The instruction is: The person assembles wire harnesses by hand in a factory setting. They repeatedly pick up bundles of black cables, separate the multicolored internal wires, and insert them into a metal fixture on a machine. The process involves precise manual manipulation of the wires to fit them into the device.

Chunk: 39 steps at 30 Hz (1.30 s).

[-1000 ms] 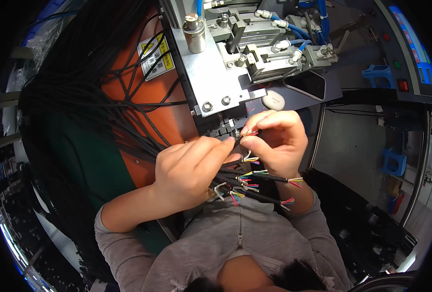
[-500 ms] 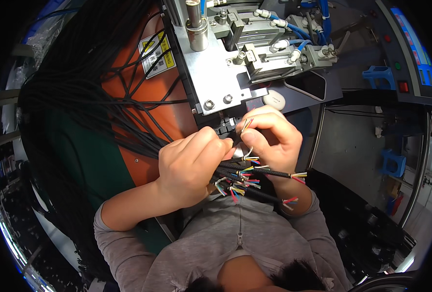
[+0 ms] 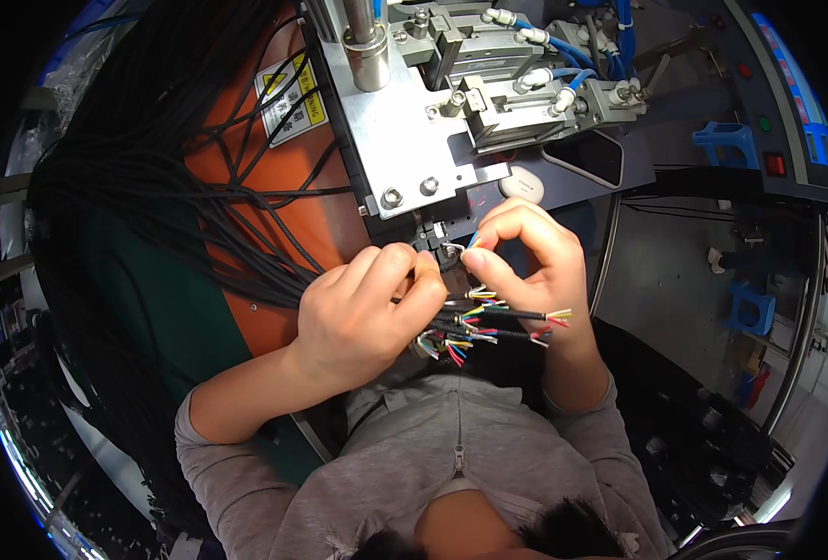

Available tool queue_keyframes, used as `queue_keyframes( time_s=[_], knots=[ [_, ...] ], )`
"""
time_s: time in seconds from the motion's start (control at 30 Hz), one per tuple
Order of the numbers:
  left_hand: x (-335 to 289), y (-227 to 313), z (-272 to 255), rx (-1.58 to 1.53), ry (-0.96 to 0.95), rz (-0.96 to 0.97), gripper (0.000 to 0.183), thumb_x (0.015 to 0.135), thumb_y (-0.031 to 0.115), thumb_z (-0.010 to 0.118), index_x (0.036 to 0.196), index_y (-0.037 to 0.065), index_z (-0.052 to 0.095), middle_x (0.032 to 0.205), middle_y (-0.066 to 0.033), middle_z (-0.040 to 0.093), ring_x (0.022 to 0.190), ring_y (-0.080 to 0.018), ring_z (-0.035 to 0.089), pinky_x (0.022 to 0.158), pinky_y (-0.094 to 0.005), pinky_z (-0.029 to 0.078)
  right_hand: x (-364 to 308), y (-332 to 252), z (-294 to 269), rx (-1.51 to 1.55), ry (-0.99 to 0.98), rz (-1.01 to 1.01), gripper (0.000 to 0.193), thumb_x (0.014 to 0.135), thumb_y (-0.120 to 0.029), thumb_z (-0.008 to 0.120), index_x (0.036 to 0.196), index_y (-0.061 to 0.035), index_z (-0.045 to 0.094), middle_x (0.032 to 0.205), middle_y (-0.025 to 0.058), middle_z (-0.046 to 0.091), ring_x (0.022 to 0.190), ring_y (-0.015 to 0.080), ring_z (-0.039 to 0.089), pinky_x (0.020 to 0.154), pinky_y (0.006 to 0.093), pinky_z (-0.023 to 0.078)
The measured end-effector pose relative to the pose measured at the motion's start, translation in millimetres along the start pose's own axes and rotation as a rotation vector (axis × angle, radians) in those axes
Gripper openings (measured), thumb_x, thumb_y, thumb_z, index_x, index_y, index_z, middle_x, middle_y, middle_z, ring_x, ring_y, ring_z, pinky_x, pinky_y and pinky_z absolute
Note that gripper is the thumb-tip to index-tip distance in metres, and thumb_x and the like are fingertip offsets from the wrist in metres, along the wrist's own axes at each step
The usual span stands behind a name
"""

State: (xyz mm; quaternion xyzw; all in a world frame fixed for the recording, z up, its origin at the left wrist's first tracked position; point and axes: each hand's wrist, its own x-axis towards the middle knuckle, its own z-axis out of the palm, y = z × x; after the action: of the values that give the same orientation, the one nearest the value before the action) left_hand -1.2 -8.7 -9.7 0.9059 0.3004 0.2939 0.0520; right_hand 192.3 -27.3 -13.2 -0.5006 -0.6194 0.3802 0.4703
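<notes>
My left hand (image 3: 362,303) is closed around black cables, with fingertips pinched near the end of one. From under it, several black cable ends (image 3: 516,315) fan out to the right, each showing short bare-ended wires in red, yellow, white and blue. My right hand (image 3: 535,266) pinches thin coloured wires (image 3: 474,242) between thumb and forefinger; a blue one shows at the fingertips. A pale wire (image 3: 455,247) spans the small gap between both hands. Just beyond the fingertips sits a small black metal fixture (image 3: 427,233) of the machine.
A machine with a silver plate (image 3: 395,140) and pneumatic cylinders (image 3: 516,112) stands ahead. On the grey table are a white rounded case (image 3: 522,186) and a phone (image 3: 586,157). Many long black cables (image 3: 153,187) drape across the orange surface (image 3: 269,219) at left. A control panel (image 3: 787,112) is at far right.
The wires at my right fingertips no longer stick up in a fan; a pale wire now stretches between my hands. My left hand has shifted slightly left, and the cable ends have bunched closer.
</notes>
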Motion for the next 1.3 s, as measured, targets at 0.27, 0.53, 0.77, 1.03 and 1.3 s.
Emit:
queue_keyframes(
  time_s=[0.27, 0.53, 0.77, 1.03, 1.3],
  knots=[
    [-0.9, 2.6, -0.6, -0.006, -0.003, 0.036, 0.038, 0.065, 0.011, 0.069, 0.103, 0.005, 0.069, 0.078, -0.0036, 0.057, 0.06, -0.0124, 0.055, 0.047, -0.0234, 0.042, -6.8, 18.4, -8.7, 0.336, -0.096, 0.2, 0.008, 0.081, -0.002, 0.068, 0.084, 0.003, 0.062, 0.083, 0.0054, 0.061, 0.073, 0.0115, 0.057, 0.068, 0.0274, 0.046],
    [-2.6, 3.9, 2.0, 0.065, -0.05, 0.022, 0.037, 0.068, 0.003, 0.069, 0.105, 0.007, 0.07, 0.071, 0.0005, 0.048, 0.058, -0.0088, 0.052, 0.046, -0.0213, 0.041, -5.4, 20.2, 2.9, 0.379, 0.031, 0.345, 0.011, 0.078, -0.002, 0.073, 0.087, 0.0027, 0.068, 0.08, 0.0075, 0.065, 0.068, 0.0087, 0.06, 0.061, 0.0209, 0.047],
    [-6.9, 1.6, 3.5, 0.044, -0.015, 0.048, 0.037, 0.067, 0.001, 0.07, 0.104, 0.006, 0.07, 0.072, -0.0002, 0.05, 0.056, -0.0089, 0.051, 0.044, -0.0217, 0.04, 2.1, 8.2, 0.0, -0.018, -0.024, 0.092, 0.011, 0.076, -0.002, 0.074, 0.077, 0.0023, 0.064, 0.074, 0.0051, 0.062, 0.064, 0.009, 0.058, 0.057, 0.0227, 0.046],
    [-4.4, -0.3, 3.3, 0.02, 0.002, 0.068, 0.036, 0.067, 0.003, 0.07, 0.103, 0.006, 0.07, 0.075, -0.0018, 0.053, 0.056, -0.0095, 0.052, 0.044, -0.0218, 0.041, 1.4, 15.0, -2.5, 0.415, -0.052, 0.3, 0.008, 0.079, -0.003, 0.072, 0.081, 0.0004, 0.065, 0.076, 0.0012, 0.061, 0.065, 0.0052, 0.053, 0.061, 0.0203, 0.042],
    [-6.0, -0.6, 4.8, 0.033, 0.02, 0.068, 0.036, 0.068, 0.003, 0.069, 0.104, 0.006, 0.07, 0.076, -0.0023, 0.054, 0.057, -0.0101, 0.053, 0.045, -0.0216, 0.042, 5.1, 11.9, 4.2, -0.017, -0.001, 0.046, 0.011, 0.08, -0.004, 0.071, 0.076, 0.0007, 0.062, 0.07, 0.002, 0.059, 0.063, 0.0075, 0.052, 0.056, 0.0241, 0.042]
  ],
)
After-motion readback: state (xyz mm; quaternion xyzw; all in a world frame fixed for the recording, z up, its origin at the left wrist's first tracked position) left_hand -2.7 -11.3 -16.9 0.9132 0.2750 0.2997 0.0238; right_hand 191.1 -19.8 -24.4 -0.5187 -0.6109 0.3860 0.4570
